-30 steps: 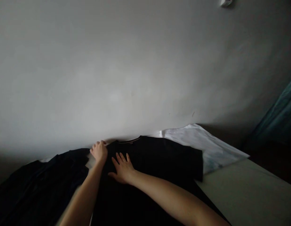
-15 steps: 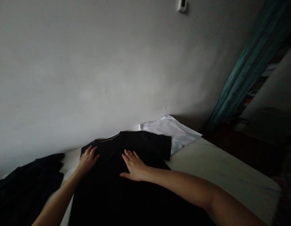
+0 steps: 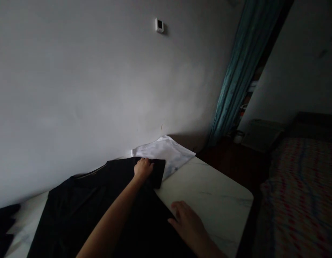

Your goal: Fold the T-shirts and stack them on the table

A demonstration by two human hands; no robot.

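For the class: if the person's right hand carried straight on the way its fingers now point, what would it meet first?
The right hand points up and to the left, so it would first meet the edge of the black T-shirt. The fingertips look almost at that edge, above the pale marble-patterned tabletop, though the depth is hard to judge.

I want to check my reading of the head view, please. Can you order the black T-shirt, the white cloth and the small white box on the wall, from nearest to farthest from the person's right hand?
From the right hand:
1. The black T-shirt: right beside the hand, on its left.
2. The white cloth: farther ahead, at the table's far edge.
3. The small white box: farthest, high on the wall.
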